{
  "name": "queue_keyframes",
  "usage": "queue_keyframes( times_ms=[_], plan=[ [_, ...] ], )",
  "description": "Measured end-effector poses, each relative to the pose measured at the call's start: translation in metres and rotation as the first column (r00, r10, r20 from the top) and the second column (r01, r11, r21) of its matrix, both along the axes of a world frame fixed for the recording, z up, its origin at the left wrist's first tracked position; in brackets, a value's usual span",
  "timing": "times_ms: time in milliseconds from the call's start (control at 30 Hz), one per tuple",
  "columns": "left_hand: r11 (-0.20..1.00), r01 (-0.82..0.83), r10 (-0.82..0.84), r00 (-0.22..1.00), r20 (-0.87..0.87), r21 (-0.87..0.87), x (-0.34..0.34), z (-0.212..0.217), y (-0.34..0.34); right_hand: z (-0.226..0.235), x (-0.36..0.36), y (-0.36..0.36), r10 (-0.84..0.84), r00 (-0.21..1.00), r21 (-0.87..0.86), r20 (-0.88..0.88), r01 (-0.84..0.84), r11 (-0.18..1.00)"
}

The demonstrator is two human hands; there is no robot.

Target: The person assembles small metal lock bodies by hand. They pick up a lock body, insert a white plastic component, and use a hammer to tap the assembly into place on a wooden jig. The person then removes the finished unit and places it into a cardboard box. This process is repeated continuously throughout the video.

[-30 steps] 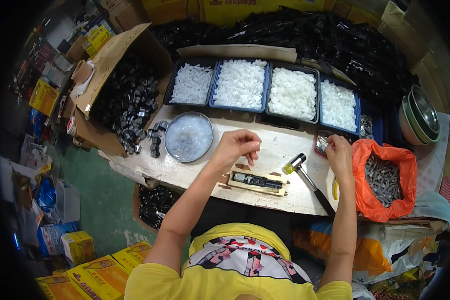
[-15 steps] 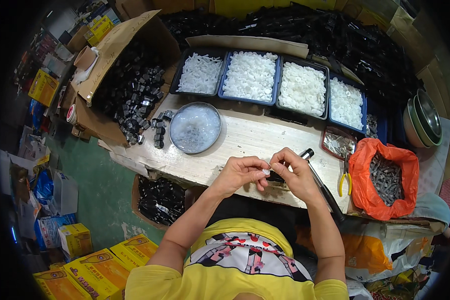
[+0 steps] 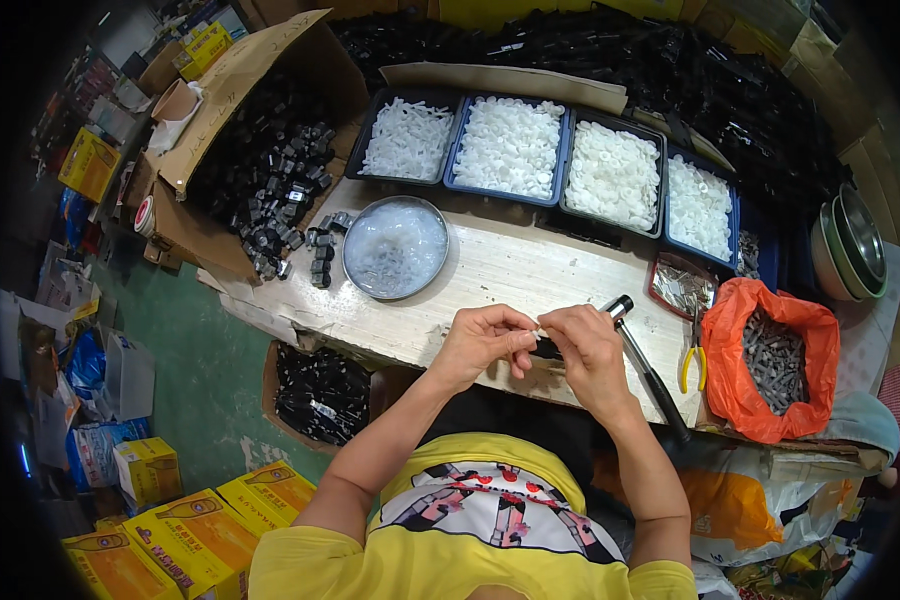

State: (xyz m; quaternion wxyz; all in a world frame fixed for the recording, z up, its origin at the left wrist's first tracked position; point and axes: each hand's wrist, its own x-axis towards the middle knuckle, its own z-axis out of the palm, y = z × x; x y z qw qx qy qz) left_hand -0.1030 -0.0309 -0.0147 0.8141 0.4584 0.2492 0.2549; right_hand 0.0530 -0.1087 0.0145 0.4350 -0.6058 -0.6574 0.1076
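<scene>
Now my two hands were close together at the near side of the desk (image 3: pixel 505 255), fingertips meeting over a small pale piece (image 3: pixel 540 333). A second earlier they had been well apart, the right one over at the shallow red tray (image 3: pixel 654 288) of metal bits; half a second earlier they had already come together, with more of the pale piece showing. By this moment the fingers of my right hand (image 3: pixel 592 358) covered most of it. My left hand (image 3: pixel 478 345) pinched it between thumb and forefinger, the other fingers curled. Whether the right fingertips gripped it too or merely touched it, I could not make out.

That change, as I judged it, took the work from fetching to careful fitting or adjusting by fingertip. A black part (image 3: pixel 547 348) showed only as a dark patch between my hands; earlier it had lain in plain sight in a wooden holder, now mostly hidden. To the right, the hammer (image 3: pixel 660 393) lay unheld, beyond it the yellow-handled pliers (image 3: pixel 703 368), just beside the orange bag (image 3: pixel 722 350) of grey pieces.
</scene>
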Motion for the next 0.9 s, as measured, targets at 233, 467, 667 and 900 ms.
queue_keyframes(
  times_ms=[233, 467, 667, 900],
  plan=[
    [0.993, -0.041, 0.049, 0.996, -0.070, 0.113, 0.004, 0.001, -0.003, -0.012, -0.007, -0.008, -0.086, 0.994, 0.103, 0.071, 0.079, 0.992],
    [0.489, 0.091, 0.266, 0.931, -0.248, 0.867, -0.010, -0.007, 0.012, -0.025, 0.003, -0.015, -0.007, 0.973, -0.037, 0.232, 0.016, 0.999],
    [0.441, 0.263, 0.258, 0.878, -0.402, 0.858, -0.005, -0.013, 0.004, -0.033, 0.000, -0.011, 0.058, 0.947, -0.108, 0.315, -0.025, 0.994],
    [0.405, 0.331, 0.242, 0.860, -0.449, 0.852, -0.002, -0.008, 0.007, -0.025, 0.004, -0.012, 0.065, 0.971, -0.142, 0.228, -0.033, 0.989]
  ],
)
